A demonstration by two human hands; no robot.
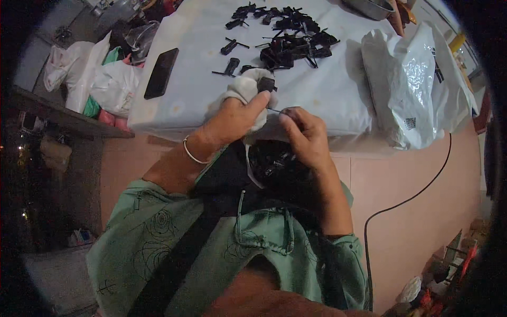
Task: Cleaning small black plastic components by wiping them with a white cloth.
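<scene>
Over the near edge of the white-covered table [185, 113], my left hand [235, 117] is closed around a white cloth [244, 89] and a small black part [267, 84] wrapped in it. A thin dark rod [274, 110] runs from between the hands to the fingertips of my right hand [307, 133], which pinch its end. Whether the rod joins the black part is hidden by my left fingers. Just beyond the cloth lie loose black parts with thin stems, one of them a single black piece [231, 66]. Farther back they form a heap [296, 50].
A dark phone [161, 73] lies on the table's left side. At the right stands a large white plastic bag [406, 84], with a metal bowl [372, 7] behind. Filled bags [113, 84] sit left of the table. A black bag [274, 164] hangs below my hands; a cable [396, 203] crosses the floor.
</scene>
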